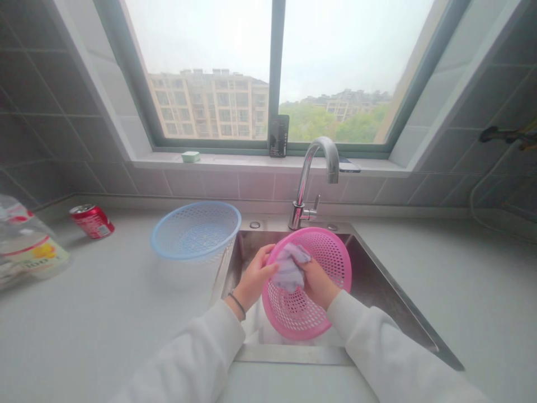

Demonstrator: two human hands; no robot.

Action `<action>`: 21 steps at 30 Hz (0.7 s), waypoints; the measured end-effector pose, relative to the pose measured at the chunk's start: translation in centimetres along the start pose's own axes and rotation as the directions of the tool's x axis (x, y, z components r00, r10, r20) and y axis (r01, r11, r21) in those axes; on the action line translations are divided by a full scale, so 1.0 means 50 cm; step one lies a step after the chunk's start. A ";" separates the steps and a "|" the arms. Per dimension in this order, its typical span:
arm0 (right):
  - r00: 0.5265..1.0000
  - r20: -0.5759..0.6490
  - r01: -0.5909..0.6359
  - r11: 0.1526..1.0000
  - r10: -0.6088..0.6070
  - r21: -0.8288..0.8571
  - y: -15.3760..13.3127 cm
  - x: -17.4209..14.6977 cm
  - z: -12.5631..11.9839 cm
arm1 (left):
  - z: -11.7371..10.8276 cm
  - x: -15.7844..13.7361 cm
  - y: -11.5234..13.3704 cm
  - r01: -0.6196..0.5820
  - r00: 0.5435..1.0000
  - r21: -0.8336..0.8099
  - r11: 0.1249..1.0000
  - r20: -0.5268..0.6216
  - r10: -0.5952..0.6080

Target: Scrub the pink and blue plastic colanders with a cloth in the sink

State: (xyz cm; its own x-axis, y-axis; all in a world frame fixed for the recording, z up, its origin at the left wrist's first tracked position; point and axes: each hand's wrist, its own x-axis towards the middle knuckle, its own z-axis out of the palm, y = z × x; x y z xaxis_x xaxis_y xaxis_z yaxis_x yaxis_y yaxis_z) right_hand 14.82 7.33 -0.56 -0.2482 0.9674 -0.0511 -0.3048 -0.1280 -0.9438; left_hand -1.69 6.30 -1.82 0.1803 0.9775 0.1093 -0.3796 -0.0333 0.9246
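Note:
Over the sink (390, 305) a pink plastic colander (312, 324) is held tilted, its inside turned toward me. My left hand (255, 277) grips its left rim, thumb inside and fingers behind. In my right hand (316, 280) is a crumpled pale lilac cloth (289, 268), pressed against the inner wall near the left rim. The right fingers are partly hidden by the cloth. Behind the colander stands a chrome faucet (302, 179); no water is seen running from its spout.
A blue colander (195, 257) sits on the counter left of the sink. Farther left are a tilted red can (93, 221) and a clear labelled bottle (29, 252). The windowsill holds a pale green soap-like block (191, 157), a dark upright box (279, 136) and a flat phone-like item (348, 166).

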 end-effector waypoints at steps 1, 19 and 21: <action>0.999 -0.046 0.000 1.000 0.001 0.030 -0.002 0.002 0.000 | 0.002 -0.001 0.002 0.004 1.000 -0.001 1.000 0.003 -0.004; 0.974 0.173 -0.072 0.919 0.149 -0.388 0.011 -0.010 -0.012 | -0.011 0.004 -0.014 0.001 1.000 0.037 0.999 0.017 -0.001; 0.991 0.114 -0.060 0.989 0.075 -0.137 0.008 -0.005 -0.007 | -0.010 0.003 -0.009 0.000 1.000 0.026 1.000 0.012 -0.001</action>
State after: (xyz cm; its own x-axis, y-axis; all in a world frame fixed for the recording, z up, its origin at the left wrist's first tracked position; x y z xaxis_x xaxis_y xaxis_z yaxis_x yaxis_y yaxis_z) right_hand 15.10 7.12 -1.03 -0.3735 0.9238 -0.0846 -0.1605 -0.1542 -0.9749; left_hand -1.96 6.58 -2.40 0.1912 0.9750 0.1130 -0.3562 -0.0384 0.9336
